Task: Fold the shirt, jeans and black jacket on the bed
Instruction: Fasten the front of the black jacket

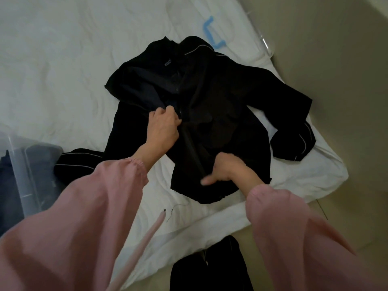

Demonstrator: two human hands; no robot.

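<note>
Bed (63, 70) corner, black jacket (220, 97) near edge

Left hand (164, 128) and right hand (226, 169) on the black jacket (220, 97) atop a white bed (63, 59).

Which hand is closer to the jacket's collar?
Left. The left hand grips the black jacket midway up its front, below the collar; the right hand is down near the hem.

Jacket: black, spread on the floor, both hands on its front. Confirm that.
Not the floor. The head view shows the jacket spread on the bed, with the left hand and right hand on its front.
</note>
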